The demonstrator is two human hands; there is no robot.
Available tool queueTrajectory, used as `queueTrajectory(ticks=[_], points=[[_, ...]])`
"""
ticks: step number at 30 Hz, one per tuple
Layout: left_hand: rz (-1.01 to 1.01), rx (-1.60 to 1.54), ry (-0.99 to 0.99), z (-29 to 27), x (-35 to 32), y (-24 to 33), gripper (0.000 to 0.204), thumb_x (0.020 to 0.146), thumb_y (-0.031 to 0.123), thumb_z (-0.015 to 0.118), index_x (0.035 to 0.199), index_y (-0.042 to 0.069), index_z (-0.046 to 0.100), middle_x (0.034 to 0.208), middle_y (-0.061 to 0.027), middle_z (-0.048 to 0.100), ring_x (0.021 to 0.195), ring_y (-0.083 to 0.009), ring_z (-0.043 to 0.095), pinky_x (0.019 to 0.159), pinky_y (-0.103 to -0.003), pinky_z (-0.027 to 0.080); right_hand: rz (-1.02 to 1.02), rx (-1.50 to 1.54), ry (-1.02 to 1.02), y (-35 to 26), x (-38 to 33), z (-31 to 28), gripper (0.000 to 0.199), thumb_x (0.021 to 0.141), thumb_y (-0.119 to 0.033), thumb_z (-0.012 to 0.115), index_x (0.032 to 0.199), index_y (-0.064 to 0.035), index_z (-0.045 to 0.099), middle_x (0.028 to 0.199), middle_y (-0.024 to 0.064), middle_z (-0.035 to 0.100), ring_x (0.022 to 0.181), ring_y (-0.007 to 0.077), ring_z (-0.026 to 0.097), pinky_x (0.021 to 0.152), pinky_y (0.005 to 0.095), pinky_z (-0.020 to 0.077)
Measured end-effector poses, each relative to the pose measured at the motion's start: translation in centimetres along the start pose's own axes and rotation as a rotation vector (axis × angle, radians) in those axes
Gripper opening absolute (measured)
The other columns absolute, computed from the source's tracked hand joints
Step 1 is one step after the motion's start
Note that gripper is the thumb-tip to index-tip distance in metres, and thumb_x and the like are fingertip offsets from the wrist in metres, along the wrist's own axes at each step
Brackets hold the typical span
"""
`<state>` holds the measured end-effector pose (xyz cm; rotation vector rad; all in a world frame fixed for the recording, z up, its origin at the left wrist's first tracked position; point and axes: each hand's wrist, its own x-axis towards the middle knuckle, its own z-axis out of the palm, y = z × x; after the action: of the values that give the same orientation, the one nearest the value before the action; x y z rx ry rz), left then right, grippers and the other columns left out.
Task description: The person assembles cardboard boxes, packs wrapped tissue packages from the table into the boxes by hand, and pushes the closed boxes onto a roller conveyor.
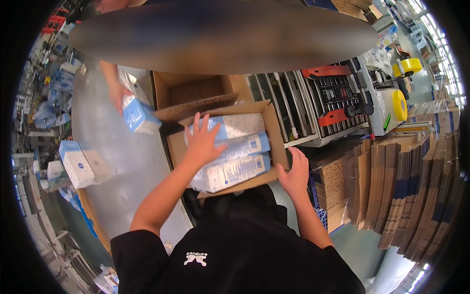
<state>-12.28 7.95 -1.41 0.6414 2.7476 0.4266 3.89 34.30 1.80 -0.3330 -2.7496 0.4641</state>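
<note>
An open cardboard carton [277,132] sits in front of me, with several blue-and-white packs [238,171] lying side by side in it. My left hand [201,144] is open, its fingers spread over the tops of the packs on the carton's left side. Just outside the carton's right wall is my right hand [295,176], open, thumb and fingers apart, with the thumb close to the carton's edge. Whether that thumb touches the cardboard is hard to tell.
Across the metal table [107,147], a co-worker's hand [117,93] rests on a blue-and-white pack [139,115]. Another pack [77,165] stands at the left. Beyond my carton is a second open carton [193,90]. A roller conveyor with a tape machine [338,93] and stacked flat cartons [391,186] are at right.
</note>
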Motion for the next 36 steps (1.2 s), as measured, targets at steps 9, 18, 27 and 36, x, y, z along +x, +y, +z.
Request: queueTrajectory(ticks=[9,18,27,36], points=[[0.032,-0.098,0.037,11.0,0.0,-5.8,0.084,0.081,0.026,0.077,0.153,0.009,0.037,0.165,-0.0267,0.007,0.148,-0.0564,0.007,0.121,-0.06,0.017,0.45,-0.013,-0.555,3.6,2.8,7.7,0.034,0.09,-0.03,0.066,0.11,-0.0031,0.071,0.093,0.0234,0.073,0.093,0.0417,0.07,0.083,0.0507,0.0555],[0.09,-0.574,-0.292,6.1,-4.3,-3.6,0.087,0.085,0.055,0.071,0.152,0.009,0.041,0.16,-0.031,0.025,0.149,-0.0434,0.026,0.12,-0.051,0.026,0.454,-0.001,-0.441,6.7,4.3,7.0,0.027,0.09,-0.026,0.062,0.092,-0.0009,0.071,0.089,0.0254,0.071,0.089,0.0438,0.069,0.082,0.0519,0.0543],[-0.19,-0.53,-0.319,10.5,-2.9,7.9,0.068,0.083,0.041,0.076,0.126,-0.003,0.047,0.109,-0.0306,0.067,0.104,-0.047,0.065,0.089,-0.048,0.052,0.047,-0.074,-0.542,10.5,0.5,10.6,0.057,0.091,-0.031,0.065,0.145,-0.0166,0.054,0.147,0.0262,0.048,0.131,0.0432,0.05,0.106,0.0489,0.0452],[-0.189,-0.247,-0.502,11.7,-3.7,9.8,0.085,0.074,0.041,0.083,0.141,0.005,0.045,0.143,-0.0258,0.048,0.125,-0.0442,0.053,0.101,-0.048,0.047,-0.024,-0.019,-0.925,10.8,2.2,9.1,0.084,0.085,-0.044,0.072,0.157,-0.0201,0.036,0.166,0.0215,0.018,0.15,0.0463,0.021,0.119,0.0479,0.0322]])
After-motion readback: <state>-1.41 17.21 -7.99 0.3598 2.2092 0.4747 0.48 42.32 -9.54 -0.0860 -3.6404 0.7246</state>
